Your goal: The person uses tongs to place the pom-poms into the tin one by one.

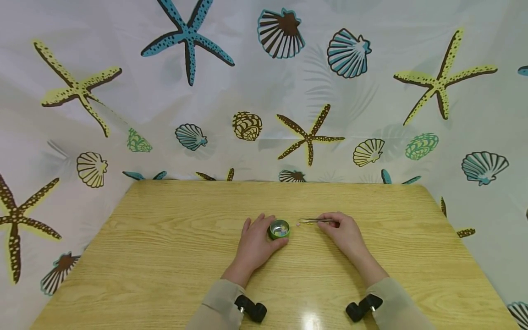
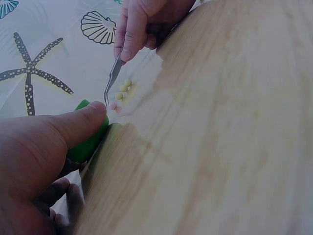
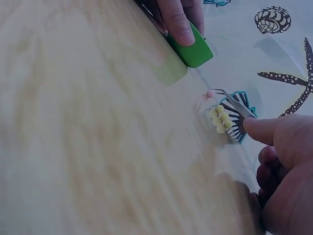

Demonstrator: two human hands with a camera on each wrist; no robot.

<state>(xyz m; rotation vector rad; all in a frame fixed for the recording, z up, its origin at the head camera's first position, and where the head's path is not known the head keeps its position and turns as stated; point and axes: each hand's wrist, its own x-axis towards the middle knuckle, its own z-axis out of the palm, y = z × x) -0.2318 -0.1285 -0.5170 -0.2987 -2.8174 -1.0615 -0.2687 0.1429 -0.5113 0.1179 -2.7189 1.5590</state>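
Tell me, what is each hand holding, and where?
The left hand grips the green tin round its side. The right hand pinches the tweezers near their back end; the tips sit by a pink bead.

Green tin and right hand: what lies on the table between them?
Head view: the tweezers held by the right hand point toward the green tin, with small beads at their tip.

On the table [image 1: 165, 256], the tin [image 1: 279, 229] sits left of the beads [image 1: 304, 223], tweezers [image 1: 315, 220] just behind them.
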